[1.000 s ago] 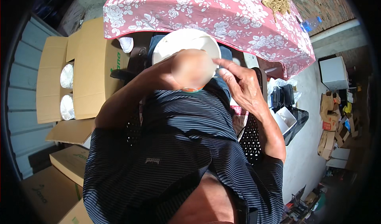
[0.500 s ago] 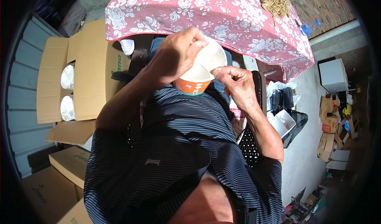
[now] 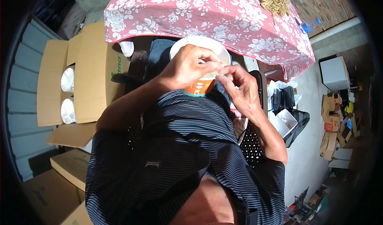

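Observation:
A large paper tub (image 3: 199, 88), white inside with an orange wall and a green base, stands upright on my lap. My left hand (image 3: 191, 66) is over the tub's near side, thumb and fingertips pinched together. Just right of it, my right hand (image 3: 241, 87) is pinched too, its fingertips almost meeting the left ones above the rim. Whatever lies between the fingertips is too small to make out. Both hands hide part of the tub's opening.
Ahead is a table under a pink floral cloth (image 3: 179, 19), with a bundle of brownish fibre strands (image 3: 274, 1) on it. An open cardboard box (image 3: 93, 73) holding wrapped white stacks stands at left. At right are a white bin (image 3: 284, 123) and black bags.
My left hand has come down from the tub's far rim toward the right hand, and its fingers have closed into a pinch. The right hand has shifted slightly; the fingertips now nearly meet.

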The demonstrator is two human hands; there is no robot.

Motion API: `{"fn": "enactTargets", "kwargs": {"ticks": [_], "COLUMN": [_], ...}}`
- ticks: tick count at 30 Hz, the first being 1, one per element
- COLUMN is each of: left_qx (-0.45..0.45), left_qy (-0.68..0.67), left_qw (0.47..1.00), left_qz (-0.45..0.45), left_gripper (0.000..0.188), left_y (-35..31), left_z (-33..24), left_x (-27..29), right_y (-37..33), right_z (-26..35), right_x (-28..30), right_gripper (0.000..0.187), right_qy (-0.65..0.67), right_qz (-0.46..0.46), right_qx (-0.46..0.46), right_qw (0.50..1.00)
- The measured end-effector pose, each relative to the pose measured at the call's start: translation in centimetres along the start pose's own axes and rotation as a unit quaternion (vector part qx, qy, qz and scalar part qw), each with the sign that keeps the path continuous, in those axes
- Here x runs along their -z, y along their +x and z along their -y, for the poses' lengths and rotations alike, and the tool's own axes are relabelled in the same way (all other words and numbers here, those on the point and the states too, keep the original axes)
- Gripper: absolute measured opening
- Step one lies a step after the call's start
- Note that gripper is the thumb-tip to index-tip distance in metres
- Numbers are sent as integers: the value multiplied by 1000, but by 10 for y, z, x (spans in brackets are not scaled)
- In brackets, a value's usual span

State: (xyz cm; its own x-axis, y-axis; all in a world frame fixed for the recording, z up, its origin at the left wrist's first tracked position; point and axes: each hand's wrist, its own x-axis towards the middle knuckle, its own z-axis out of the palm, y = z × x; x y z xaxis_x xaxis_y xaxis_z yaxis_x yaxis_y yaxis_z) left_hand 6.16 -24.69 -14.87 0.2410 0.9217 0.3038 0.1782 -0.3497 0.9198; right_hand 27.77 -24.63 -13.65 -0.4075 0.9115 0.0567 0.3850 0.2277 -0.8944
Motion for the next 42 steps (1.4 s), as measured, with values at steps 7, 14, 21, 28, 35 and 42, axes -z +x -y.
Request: {"fn": "enactTargets", "kwargs": {"ticks": [7,14,21,28,35,42], "left_qx": [105,134,122,137,132,198], "left_qy": [-165,-170,-148,-159,-161,-192], "left_qw": [959,923,934,931,937,926], "left_qz": [207,318,301,298,279,257], "left_gripper": [24,23,28,26,26,18], "left_y": [17,36,34,32,31,28], "left_z": [-8,-11,-2,5,9,3], "left_x": [5,-12,-10,-6,-7,-8], "right_y": [-8,11,16,-4,-10,-18], "right_z": [18,52,28,14,11,13], "right_x": [63,77,72,52,45,38], "right_gripper": [18,26,23,32,14,15], "right_qy": [-173,-224,-215,-211,-191,-205], "right_qz": [67,146,93,57,17,-30], "right_qx": [251,362,251,221,200,225], "right_qw": [950,893,939,950,961,952]}}
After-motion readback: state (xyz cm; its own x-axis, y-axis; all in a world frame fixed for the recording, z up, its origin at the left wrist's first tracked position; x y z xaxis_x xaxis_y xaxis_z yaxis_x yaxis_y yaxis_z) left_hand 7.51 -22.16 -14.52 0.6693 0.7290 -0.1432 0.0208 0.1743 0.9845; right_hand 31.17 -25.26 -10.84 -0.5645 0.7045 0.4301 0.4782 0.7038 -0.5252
